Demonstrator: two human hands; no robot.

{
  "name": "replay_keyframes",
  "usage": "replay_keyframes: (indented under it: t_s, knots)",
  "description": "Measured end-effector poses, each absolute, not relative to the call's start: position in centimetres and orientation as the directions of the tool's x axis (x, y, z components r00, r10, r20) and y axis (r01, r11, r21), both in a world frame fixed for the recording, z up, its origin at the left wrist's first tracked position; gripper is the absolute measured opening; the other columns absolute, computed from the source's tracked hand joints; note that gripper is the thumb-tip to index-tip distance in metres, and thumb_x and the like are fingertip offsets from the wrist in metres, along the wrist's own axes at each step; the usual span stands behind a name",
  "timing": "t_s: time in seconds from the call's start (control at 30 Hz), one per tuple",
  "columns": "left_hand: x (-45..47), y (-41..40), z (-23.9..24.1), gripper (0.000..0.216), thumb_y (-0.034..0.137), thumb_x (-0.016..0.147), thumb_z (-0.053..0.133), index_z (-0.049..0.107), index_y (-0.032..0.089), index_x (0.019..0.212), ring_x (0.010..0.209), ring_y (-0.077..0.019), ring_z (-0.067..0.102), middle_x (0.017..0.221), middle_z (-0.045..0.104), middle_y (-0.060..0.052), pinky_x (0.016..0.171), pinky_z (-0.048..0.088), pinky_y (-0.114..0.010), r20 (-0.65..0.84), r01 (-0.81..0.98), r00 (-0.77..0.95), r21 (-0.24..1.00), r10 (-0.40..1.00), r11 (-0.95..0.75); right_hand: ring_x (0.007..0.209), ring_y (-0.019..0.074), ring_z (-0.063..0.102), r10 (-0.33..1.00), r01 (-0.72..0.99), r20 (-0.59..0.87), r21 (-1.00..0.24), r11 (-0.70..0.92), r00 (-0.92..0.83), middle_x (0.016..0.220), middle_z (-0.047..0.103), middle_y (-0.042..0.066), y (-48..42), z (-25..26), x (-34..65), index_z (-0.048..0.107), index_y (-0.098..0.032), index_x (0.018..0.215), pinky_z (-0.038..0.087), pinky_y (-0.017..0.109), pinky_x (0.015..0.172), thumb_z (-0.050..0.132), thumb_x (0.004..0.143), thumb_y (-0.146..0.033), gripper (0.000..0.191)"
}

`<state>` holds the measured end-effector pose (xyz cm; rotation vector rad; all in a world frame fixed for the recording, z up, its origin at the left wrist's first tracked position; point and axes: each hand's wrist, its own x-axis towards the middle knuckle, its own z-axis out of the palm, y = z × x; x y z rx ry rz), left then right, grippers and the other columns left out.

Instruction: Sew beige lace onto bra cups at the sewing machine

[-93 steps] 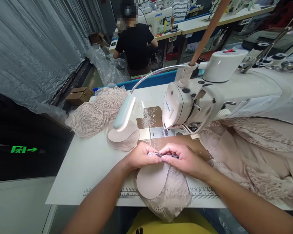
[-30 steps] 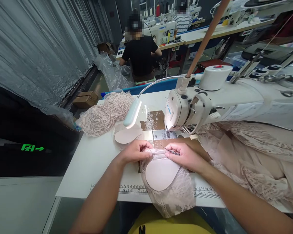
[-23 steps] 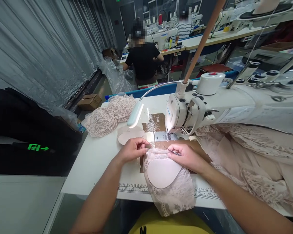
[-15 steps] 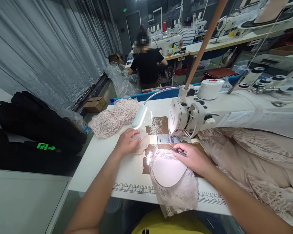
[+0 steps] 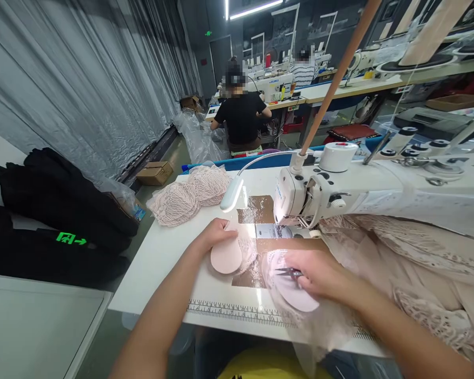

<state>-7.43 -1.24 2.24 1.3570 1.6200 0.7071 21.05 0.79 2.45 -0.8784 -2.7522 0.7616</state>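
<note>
Fetching a fresh piece, it seems — left hand (image 5: 218,235) pinches a beige cup pad (image 5: 226,257) at frame centre, near the sewing machine (image 5: 300,192); right hand (image 5: 319,273) clasps snips (image 5: 287,272) over a lace cup (image 5: 300,301) at lower centre. Next likely calls for steady alignment under the needle.

both bare forearms reach forward
left hand (image 5: 218,235) curled, palm down; right hand (image 5: 319,272) clenched, knuckles up, nearer the body

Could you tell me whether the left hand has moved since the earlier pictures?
Yes. The left hand has left the lace piece and gone leftward, away from the sewing machine head, onto a separate pad.
</note>
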Motion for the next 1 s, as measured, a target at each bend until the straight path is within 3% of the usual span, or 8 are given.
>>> replay_keyframes:
  t_s: [0.1, 0.2, 0.37, 0.5, 0.6, 0.7, 0.8, 1.0]
  knots:
    - [-6.3, -2.4, 2.3, 0.034, 0.047, 0.069, 0.065, 0.055, 0.013, 0.068, 0.054, -0.0125, 0.051, 0.059, 0.052, 0.001, 0.051, 0.039, -0.023, -0.287, 0.330, 0.050, 0.909, 0.957, 0.255, 0.074, 0.0211, 0.058, 0.668, 0.460, -0.002, -0.728, 0.509, -0.744, 0.080, 0.065, 0.005, 1.7, 3.1, 21.0, 0.062, -0.020, 0.079, 0.043, 0.031, 0.065, 0.051, 0.081, -0.023, 0.012]
    - [-5.5, -2.8, 2.3, 0.039, 0.049, 0.069, 0.066, 0.052, 0.013, 0.064, 0.052, -0.0106, 0.047, 0.058, 0.049, 0.002, 0.051, 0.037, -0.023, -0.280, 0.237, 0.101, 0.939, 0.955, 0.250, 0.093, 0.0241, 0.059, 0.739, 0.404, -0.063, -0.867, 0.293, -0.671, 0.103, 0.064, 0.009, 1.7, 3.5, 19.3, 0.060, -0.019, 0.106, 0.046, 0.034, 0.078, 0.058, 0.080, -0.040, 0.034]
    - [-5.3, -3.1, 2.4, 0.033, 0.044, 0.073, 0.064, 0.054, 0.013, 0.071, 0.057, -0.0116, 0.050, 0.064, 0.052, 0.000, 0.053, 0.038, -0.023, -0.265, 0.174, 0.164, 0.956, 0.950, 0.236, 0.071, 0.0175, 0.054, 0.726, 0.319, -0.044, -0.916, 0.245, -0.687, 0.076, 0.060, 0.002, 1.0, 2.3, 16.8, 0.060, -0.016, 0.079, 0.043, 0.029, 0.064, 0.059, 0.079, -0.038, 0.022]
    - [-5.6, -3.3, 2.7, 0.021, 0.028, 0.070, 0.065, 0.059, 0.015, 0.085, 0.069, -0.0146, 0.055, 0.077, 0.059, -0.002, 0.061, 0.042, -0.024, -0.247, 0.185, 0.180, 0.959, 0.952, 0.214, 0.063, 0.0145, 0.049, 0.728, 0.262, -0.058, -0.950, 0.170, -0.684, 0.066, 0.053, -0.001, 0.8, 1.0, 16.9, 0.055, -0.017, 0.069, 0.038, 0.026, 0.056, 0.055, 0.083, -0.039, 0.026]
    - [-5.2, -3.3, 3.0, 0.034, 0.022, 0.066, 0.068, 0.062, 0.018, 0.099, 0.089, -0.0193, 0.056, 0.098, 0.062, -0.004, 0.078, 0.043, -0.027, -0.148, 0.319, 0.157, 0.943, 0.977, 0.091, 0.063, 0.0155, 0.050, 0.698, 0.239, -0.087, -0.963, 0.123, -0.711, 0.066, 0.055, -0.001, 1.0, 0.7, 17.3, 0.058, -0.017, 0.072, 0.040, 0.027, 0.056, 0.055, 0.083, -0.041, 0.027]
    - [-4.1, -3.2, 2.9, 0.047, 0.032, 0.064, 0.074, 0.061, 0.019, 0.107, 0.100, -0.0229, 0.054, 0.110, 0.061, -0.007, 0.090, 0.040, -0.031, -0.026, 0.482, 0.159, 0.874, 0.987, -0.055, 0.065, 0.0167, 0.052, 0.683, 0.225, -0.099, -0.969, 0.098, -0.723, 0.069, 0.058, 0.000, 1.0, 0.7, 17.4, 0.062, -0.017, 0.077, 0.042, 0.028, 0.058, 0.055, 0.083, -0.043, 0.027]
    - [-3.0, -3.1, 2.4, 0.042, 0.037, 0.063, 0.075, 0.063, 0.018, 0.099, 0.088, -0.0194, 0.056, 0.097, 0.064, -0.005, 0.080, 0.042, -0.028, -0.038, 0.462, 0.196, 0.885, 0.980, -0.058, 0.066, 0.0168, 0.052, 0.683, 0.219, -0.093, -0.970, 0.101, -0.724, 0.071, 0.058, 0.001, 0.9, 0.7, 17.4, 0.062, -0.017, 0.080, 0.043, 0.028, 0.060, 0.054, 0.084, -0.043, 0.027]
    - [-2.4, -2.9, 1.7, 0.026, 0.037, 0.071, 0.069, 0.063, 0.012, 0.074, 0.063, -0.0110, 0.050, 0.068, 0.058, -0.001, 0.061, 0.038, -0.022, -0.234, 0.155, 0.339, 0.969, 0.911, 0.191, 0.081, 0.0177, 0.056, 0.694, 0.186, -0.022, -0.969, 0.162, -0.720, 0.086, 0.060, 0.003, 1.1, 1.0, 17.6, 0.060, -0.018, 0.090, 0.045, 0.029, 0.072, 0.052, 0.088, -0.041, 0.024]
